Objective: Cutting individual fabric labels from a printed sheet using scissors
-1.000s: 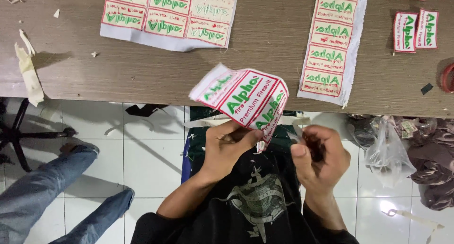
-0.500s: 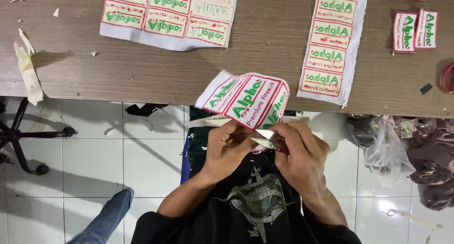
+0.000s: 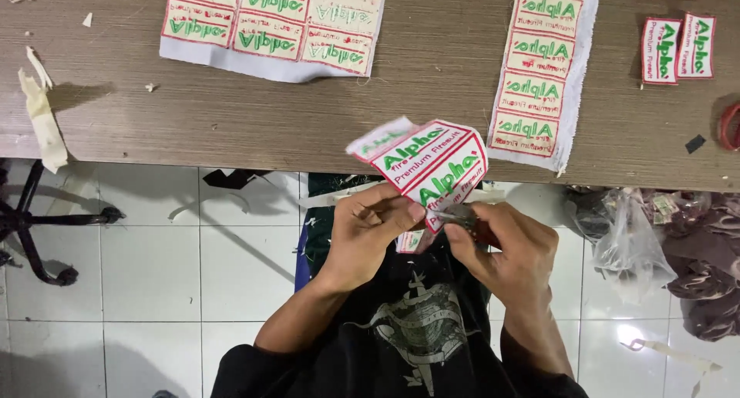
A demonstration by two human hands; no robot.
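Pinching patch sheet (image 3: 428, 163) between left hand (image 3: 370, 236) fingers (image 3: 397, 213)

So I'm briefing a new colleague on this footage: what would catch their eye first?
Probably the strip of red-bordered embroidered patches with green lettering, held up at centre by the left hand while the right hand works at its lower edge. Behind it, larger uncut patch sheets lie on the brown wooden table.
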